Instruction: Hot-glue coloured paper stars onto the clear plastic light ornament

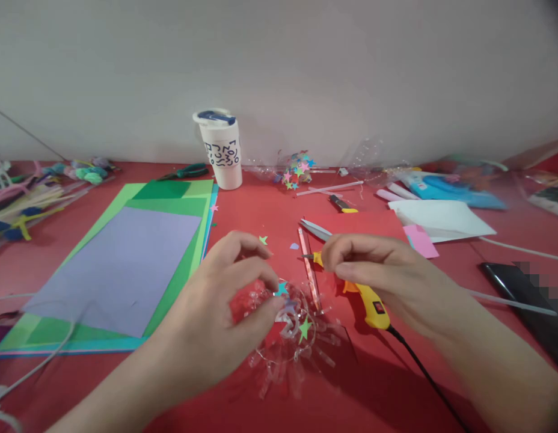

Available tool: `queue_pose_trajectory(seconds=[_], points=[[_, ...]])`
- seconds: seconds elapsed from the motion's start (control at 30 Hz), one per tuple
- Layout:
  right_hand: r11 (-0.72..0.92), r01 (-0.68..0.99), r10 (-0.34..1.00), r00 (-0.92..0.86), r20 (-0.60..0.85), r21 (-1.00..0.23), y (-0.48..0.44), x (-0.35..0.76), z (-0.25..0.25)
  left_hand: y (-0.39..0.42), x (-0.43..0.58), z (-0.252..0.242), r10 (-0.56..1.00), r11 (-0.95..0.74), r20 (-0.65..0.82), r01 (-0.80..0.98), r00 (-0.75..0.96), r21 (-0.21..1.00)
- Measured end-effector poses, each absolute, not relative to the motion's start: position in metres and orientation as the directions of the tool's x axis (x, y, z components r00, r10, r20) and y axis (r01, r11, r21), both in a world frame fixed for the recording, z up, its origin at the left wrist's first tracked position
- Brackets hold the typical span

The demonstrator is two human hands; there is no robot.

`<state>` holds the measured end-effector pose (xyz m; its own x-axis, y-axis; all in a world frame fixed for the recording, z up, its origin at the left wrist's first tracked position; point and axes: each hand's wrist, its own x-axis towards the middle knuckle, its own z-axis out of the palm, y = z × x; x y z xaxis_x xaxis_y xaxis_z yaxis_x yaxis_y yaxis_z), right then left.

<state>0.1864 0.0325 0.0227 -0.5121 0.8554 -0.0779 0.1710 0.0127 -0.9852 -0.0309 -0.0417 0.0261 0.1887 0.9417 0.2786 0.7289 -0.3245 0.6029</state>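
Observation:
A ring-shaped decoration of clear plastic strips (272, 370) lies on the table in front of me. A blue star (281, 288) and a green star (305, 329) sit on it. My left hand (236, 294) is over its left side, fingers curved and apart, thumb tip close to the stars. To the right, my right hand (373, 258) hovers above a yellow glue gun (373, 307), thumb and fingers pinched together. Anything between those fingertips is too small to make out. Beside the glue gun's nozzle lies a pink patterned pencil (309, 270); scissors (315, 230) are partly hidden behind my right hand.
Coloured paper sheets (125, 258) are stacked at left, with green-handled pliers (189, 171) behind. A white cup (225, 153) stands near the wall. Star bunches (298, 168), a cutter (342, 204) and white paper (444, 219) lie farther back. A black phone (513, 288) is at right.

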Motion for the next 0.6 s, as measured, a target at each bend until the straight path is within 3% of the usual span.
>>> queue_pose_trajectory(seconds=[0.23, 0.4, 0.6], points=[[0.251, 0.282, 0.757, -0.653, 0.006, -0.926, 0.029, 0.185, 0.021, -0.067, -0.026, -0.001, 0.987, -0.159, 0.124, 0.733, 0.102, 0.661], [0.338, 0.359, 0.744, -0.668, 0.014, -0.87, 0.017, 0.182, 0.021, -0.065, -0.019, -0.004, 0.978, -0.2, 0.171, 0.738, 0.115, 0.645], [0.519, 0.31, 0.675, -0.72, 0.159, -0.797, 0.005, 0.178, 0.021, -0.069, -0.015, -0.011, 0.951, -0.281, 0.272, 0.776, 0.147, 0.564]])
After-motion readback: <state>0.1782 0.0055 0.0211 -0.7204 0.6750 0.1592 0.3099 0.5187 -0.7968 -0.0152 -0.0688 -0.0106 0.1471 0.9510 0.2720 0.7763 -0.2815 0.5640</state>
